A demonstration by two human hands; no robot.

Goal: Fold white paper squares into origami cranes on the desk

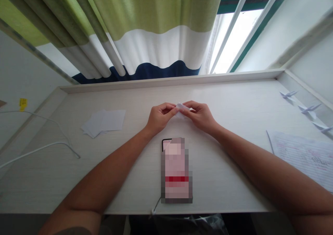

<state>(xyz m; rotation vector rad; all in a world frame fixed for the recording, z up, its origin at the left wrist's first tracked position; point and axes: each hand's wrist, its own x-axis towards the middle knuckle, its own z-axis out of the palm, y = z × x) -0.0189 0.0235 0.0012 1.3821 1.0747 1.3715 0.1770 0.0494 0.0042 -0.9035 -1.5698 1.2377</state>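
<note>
Both hands meet over the middle of a pale wooden desk [221, 99]. My left hand [159, 117] and my right hand [200, 115] pinch a small folded piece of white paper [182, 107] between their fingertips, just above the desk top. Each hand has its fingers curled closed on the paper. A phone [177, 171] lies flat on the desk directly below the hands, between my forearms.
A loose stack of white paper squares [105, 122] lies at the left. Three folded paper cranes [308, 108] sit along the right edge, above handwritten sheets [304, 157]. A white cable [39, 148] crosses the left side. Curtains and a window stand behind.
</note>
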